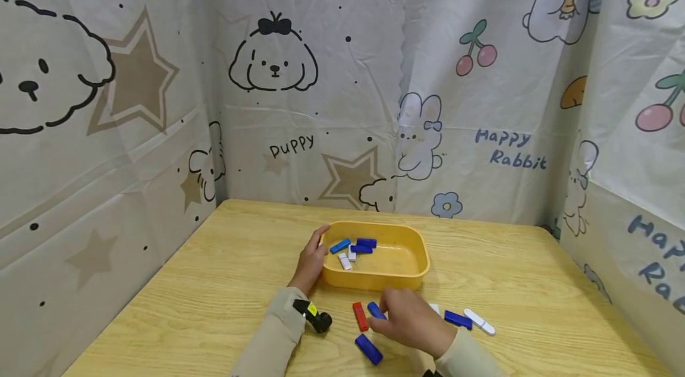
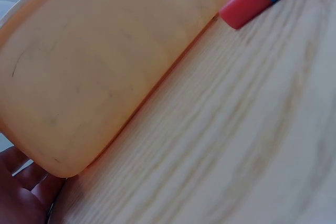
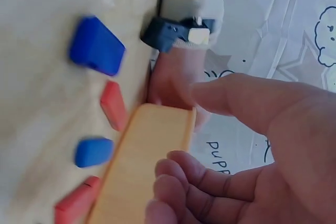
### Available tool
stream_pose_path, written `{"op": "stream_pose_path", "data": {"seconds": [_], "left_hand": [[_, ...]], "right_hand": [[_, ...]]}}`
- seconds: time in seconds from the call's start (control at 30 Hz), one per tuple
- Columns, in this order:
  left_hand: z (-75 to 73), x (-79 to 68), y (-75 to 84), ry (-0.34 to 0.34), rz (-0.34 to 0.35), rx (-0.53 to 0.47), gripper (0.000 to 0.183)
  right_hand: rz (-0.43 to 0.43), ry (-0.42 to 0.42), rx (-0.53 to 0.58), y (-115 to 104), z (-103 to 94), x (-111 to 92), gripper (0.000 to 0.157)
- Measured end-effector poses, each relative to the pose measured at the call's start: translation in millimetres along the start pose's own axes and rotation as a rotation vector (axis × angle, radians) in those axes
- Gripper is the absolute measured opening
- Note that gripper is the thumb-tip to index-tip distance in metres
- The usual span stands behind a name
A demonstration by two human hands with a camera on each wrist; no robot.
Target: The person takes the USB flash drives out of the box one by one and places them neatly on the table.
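Note:
My left hand grips the left end of a yellow plastic bin, with the thumb at the rim. In the left wrist view its fingers lie against the bin's corner. My right hand hovers over the table in front of the bin, fingers loosely bent. Nothing shows between its thumb and fingers in the right wrist view. Below and beside it lie small sticks resembling USB drives: a red stick, a blue stick partly hidden by the hand, and a dark blue stick.
Several blue and white sticks lie inside the bin's left half. To the right of my right hand are another dark blue stick, a white stick and a partly hidden white piece. Printed curtains surround the wooden table.

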State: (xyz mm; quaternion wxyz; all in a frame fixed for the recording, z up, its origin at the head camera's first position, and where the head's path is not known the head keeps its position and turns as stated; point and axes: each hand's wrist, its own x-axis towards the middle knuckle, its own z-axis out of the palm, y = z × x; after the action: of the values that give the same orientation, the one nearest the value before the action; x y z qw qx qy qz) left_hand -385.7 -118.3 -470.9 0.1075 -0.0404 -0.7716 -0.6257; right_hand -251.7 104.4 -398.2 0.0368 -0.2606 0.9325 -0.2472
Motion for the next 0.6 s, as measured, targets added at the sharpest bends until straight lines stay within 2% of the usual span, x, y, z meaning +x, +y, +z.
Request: {"op": "stream_pose_path", "data": {"seconds": [0.33, 0.6], "left_hand": [[0.7, 0.8, -0.7, 0.002, -0.001, -0.002, 0.053], [1.2, 0.8, -1.1, 0.008, 0.005, 0.011, 0.054]], "right_hand": [[0.005, 0.135, -0.067, -8, -17.2, 43, 0.03], [0.026, 0.223, -0.077, -6, -13.9, 76, 0.033]]}}
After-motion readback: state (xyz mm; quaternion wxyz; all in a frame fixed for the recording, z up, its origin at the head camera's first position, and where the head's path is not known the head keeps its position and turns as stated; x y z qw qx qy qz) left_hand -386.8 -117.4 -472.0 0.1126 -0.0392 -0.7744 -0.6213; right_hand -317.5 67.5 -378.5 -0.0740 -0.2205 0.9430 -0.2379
